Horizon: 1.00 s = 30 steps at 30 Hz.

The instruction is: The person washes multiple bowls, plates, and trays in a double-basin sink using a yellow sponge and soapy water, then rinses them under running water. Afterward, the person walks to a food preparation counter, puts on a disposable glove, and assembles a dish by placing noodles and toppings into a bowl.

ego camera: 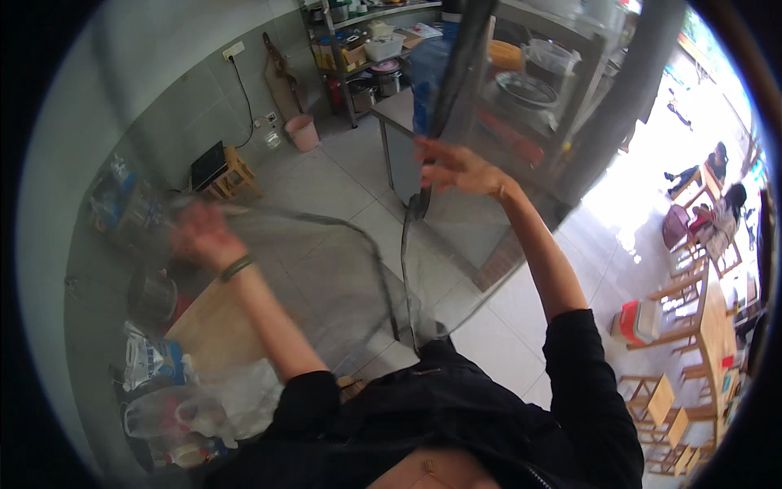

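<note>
A see-through, dark-edged curtain or mesh screen [376, 244] hangs before me, its edges bent and partly blurred. My left hand [204, 235], with a green bangle at the wrist, is raised at the left, beside the end of one dark edge; blur hides whether its fingers grip it. My right hand [461, 168] is raised at upper centre, fingers apart, its fingertips against or just beside another dark edging strip [455, 73]. No firm hold shows there. Both forearms are bare below black sleeves.
A round wooden tabletop [214, 324] with bags lies left. Ahead stand a metal table [397, 113], a blue water bottle [427, 79], shelves [351, 70] and a pink bucket [302, 132]. Wooden tables and stools [660, 397] stand right, with people seated further off.
</note>
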Available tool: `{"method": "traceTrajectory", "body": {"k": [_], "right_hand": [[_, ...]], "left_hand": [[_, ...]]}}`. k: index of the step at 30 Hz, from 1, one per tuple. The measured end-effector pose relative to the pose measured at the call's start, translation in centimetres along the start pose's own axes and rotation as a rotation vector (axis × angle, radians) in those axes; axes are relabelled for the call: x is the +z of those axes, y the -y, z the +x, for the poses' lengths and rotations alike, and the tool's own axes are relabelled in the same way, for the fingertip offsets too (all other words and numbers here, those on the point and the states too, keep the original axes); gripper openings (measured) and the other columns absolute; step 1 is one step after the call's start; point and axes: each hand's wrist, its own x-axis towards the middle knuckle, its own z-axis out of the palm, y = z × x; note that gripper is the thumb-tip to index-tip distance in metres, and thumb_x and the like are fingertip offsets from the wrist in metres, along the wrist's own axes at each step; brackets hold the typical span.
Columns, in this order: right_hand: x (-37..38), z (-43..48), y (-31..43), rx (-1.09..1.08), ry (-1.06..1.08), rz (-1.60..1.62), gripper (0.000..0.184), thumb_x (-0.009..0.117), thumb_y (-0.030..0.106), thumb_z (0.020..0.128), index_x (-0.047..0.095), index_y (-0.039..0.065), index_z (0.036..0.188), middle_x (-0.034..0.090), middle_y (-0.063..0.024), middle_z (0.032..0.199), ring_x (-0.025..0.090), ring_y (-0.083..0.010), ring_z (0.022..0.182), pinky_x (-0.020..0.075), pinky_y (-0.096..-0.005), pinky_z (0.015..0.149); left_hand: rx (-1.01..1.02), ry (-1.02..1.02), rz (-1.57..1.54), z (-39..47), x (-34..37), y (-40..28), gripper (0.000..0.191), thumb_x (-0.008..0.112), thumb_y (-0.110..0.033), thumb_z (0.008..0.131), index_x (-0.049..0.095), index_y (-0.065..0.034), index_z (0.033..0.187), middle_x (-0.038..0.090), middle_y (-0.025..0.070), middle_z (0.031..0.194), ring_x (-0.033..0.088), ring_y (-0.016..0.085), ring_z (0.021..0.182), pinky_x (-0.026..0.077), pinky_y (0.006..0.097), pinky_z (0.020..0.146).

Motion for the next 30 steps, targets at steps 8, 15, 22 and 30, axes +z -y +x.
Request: {"method": "traceTrajectory", "body": {"k": [8, 15, 22, 30], "right_hand": [[-6.6, 26.5, -7.8, -0.236, -0.741, 0.383, 0.049, 0.06, 0.014, 0.088, 0.039, 0.009, 0.131, 0.057, -0.0078, 0.105, 0.06, -0.0162, 0.085, 0.0527, -0.0298, 0.071], [0.3, 48.9, -14.3, -0.172, -0.197, 0.024, 0.038, 0.059, 0.009, 0.086, 0.051, 0.007, 0.123, 0.064, -0.008, 0.087, 0.062, -0.0147, 0.066, 0.0508, -0.0287, 0.061], [-5.2, 57.9, -7.4, -0.195, 0.337, -0.549, 0.047, 0.059, 0.02, 0.088, 0.046, 0.012, 0.133, 0.064, -0.0162, 0.104, 0.064, -0.0263, 0.081, 0.0504, -0.0354, 0.076], [-11.1, 71.6, -22.0, -0.064, 0.077, -0.13, 0.042, 0.054, 0.03, 0.091, 0.052, 0.006, 0.125, 0.065, -0.0127, 0.094, 0.065, -0.0267, 0.083, 0.0454, -0.0409, 0.087]], "left_hand": [[0.977, -0.217, 1.246, 13.9, -11.1, -7.2, 0.031, 0.056, -0.018, 0.091, 0.053, 0.0042, 0.112, 0.059, 0.0141, 0.107, 0.058, 0.026, 0.095, 0.047, 0.0367, 0.086], [0.776, -0.672, 1.838, 19.9, -24.3, 5.4, 0.044, 0.067, -0.027, 0.085, 0.052, 0.0056, 0.112, 0.057, 0.0165, 0.109, 0.056, 0.025, 0.1, 0.046, 0.0371, 0.087], [-0.199, -0.046, 1.464, 38.2, -25.3, 37.4, 0.047, 0.063, -0.028, 0.088, 0.049, 0.0031, 0.12, 0.055, 0.0163, 0.11, 0.053, 0.024, 0.102, 0.044, 0.0359, 0.089], [-0.965, 0.663, 0.962, 35.5, -7.3, 75.1, 0.036, 0.055, -0.024, 0.092, 0.047, -0.0052, 0.122, 0.054, 0.007, 0.111, 0.05, 0.019, 0.104, 0.04, 0.033, 0.092]]}}
